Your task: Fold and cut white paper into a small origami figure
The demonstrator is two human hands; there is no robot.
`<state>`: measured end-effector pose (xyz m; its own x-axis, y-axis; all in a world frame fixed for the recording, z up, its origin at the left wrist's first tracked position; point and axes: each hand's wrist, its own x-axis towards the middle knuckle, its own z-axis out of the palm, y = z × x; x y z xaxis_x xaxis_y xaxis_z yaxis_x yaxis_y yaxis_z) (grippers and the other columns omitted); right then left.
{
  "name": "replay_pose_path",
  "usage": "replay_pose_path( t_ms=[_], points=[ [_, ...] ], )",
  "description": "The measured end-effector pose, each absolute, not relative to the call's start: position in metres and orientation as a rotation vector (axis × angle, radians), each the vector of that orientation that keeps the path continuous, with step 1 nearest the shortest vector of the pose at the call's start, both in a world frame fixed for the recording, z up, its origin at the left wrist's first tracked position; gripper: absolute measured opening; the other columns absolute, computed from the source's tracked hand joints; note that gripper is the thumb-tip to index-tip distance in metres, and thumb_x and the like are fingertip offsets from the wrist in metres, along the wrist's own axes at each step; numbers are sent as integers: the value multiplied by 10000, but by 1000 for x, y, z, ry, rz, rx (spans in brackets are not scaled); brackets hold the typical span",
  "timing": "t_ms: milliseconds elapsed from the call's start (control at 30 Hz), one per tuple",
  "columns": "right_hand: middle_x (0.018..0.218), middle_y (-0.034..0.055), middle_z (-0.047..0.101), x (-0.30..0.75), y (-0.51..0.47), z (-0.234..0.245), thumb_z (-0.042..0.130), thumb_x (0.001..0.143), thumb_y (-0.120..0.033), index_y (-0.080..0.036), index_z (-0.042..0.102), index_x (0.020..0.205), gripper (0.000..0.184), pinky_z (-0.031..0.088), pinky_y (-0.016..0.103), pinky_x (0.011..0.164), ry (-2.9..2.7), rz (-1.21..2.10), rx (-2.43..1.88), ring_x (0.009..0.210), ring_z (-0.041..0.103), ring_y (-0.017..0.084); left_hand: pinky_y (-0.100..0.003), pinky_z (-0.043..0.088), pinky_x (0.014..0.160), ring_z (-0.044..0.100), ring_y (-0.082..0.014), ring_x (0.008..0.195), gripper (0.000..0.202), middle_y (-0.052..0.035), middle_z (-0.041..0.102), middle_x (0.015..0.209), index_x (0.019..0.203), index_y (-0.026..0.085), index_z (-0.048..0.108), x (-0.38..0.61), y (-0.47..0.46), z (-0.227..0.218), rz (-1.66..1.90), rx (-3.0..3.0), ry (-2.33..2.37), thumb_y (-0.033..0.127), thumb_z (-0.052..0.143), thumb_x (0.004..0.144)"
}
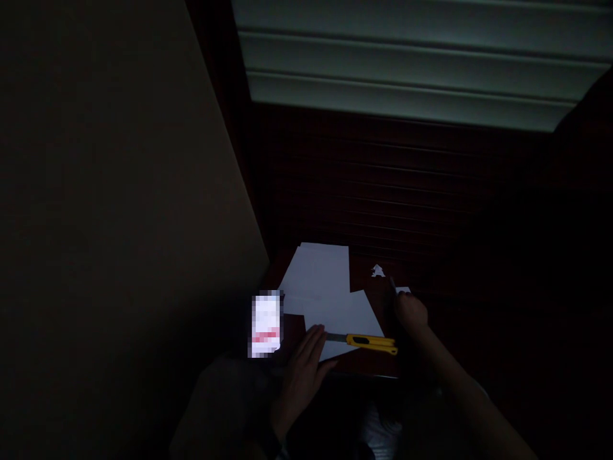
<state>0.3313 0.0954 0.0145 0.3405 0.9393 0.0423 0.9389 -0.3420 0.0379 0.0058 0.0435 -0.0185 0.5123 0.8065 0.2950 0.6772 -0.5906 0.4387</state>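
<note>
The scene is very dark. My left hand [306, 361] lies flat, fingers stretched out, on the near edge of a white paper sheet [347, 313]. A yellow utility knife [371, 343] rests on that sheet just right of my fingertips, blade pointing left. My right hand [409, 311] is closed beyond the knife's handle end, apparently holding a thin dark stick-like thing [393, 284] that I cannot make out. A second white sheet [318, 271] lies further back.
A lit phone screen [265, 324] glows at the left of the sheets. Small white paper scraps [378, 271] lie on the dark wooden table [364, 281]. A pale wall stands at left, a slatted blind above.
</note>
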Motion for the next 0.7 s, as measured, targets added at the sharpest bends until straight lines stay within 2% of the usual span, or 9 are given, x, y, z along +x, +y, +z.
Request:
replay_pose_path(
  t_ms=[233, 367, 433, 500, 600, 700],
  points=[
    [845, 178, 632, 327, 91, 21, 361, 924, -257, -96, 599, 893, 289, 407, 314, 594, 1813, 128, 2605, 740, 637, 253, -433, 384, 1029, 349, -251, 1295, 525, -80, 392, 1407, 1364, 227, 349, 1, 40, -21, 748, 2491, 1264, 330, 509, 875],
    [901, 142, 617, 303, 62, 23, 368, 928, -343, -140, 600, 946, 308, 426, 332, 704, 2046, 164, 2586, 841, 598, 249, -424, 420, 953, 487, -242, 1135, 310, -79, 554, 1192, 1182, 213, 535, 1, 34, -17, 798, 2463, 1276, 286, 507, 881],
    [970, 112, 607, 287, 43, 20, 440, 902, -365, -187, 598, 1014, 263, 427, 345, 786, 2459, 28, 2439, 911, 566, 244, -408, 434, 896, 528, -226, 1022, 187, -70, 588, 1057, 1032, 207, 603, 1, 31, -14, 771, 2452, 1271, 264, 498, 888],
    [1032, 101, 587, 273, 27, 15, 510, 866, -386, -224, 572, 1108, 298, 434, 373, 808, 2696, -118, 2318, 948, 542, 258, -400, 431, 856, 535, -216, 946, 147, -64, 589, 975, 927, 200, 622, 1, 28, -10, 739, 2464, 1246, 253, 490, 892],
    [1088, 109, 559, 262, 12, 7, 574, 831, -375, -240, 544, 1166, 362, 427, 422, 840, 2807, -237, 2240, 989, 514, 282, -393, 416, 837, 529, -211, 912, 147, -64, 583, 946, 896, 196, 624, 0, 25, -5, 714, 2492, 1202, 240, 484, 895],
    [1116, 109, 539, 259, 7, 2, 544, 856, -321, -230, 534, 1159, 317, 420, 425, 860, 2817, -288, 2249, 1004, 505, 274, -383, 409, 832, 527, -213, 927, 146, -63, 584, 969, 930, 201, 622, -1, 24, -2, 712, 2498, 1197, 240, 486, 895]
  ],
)
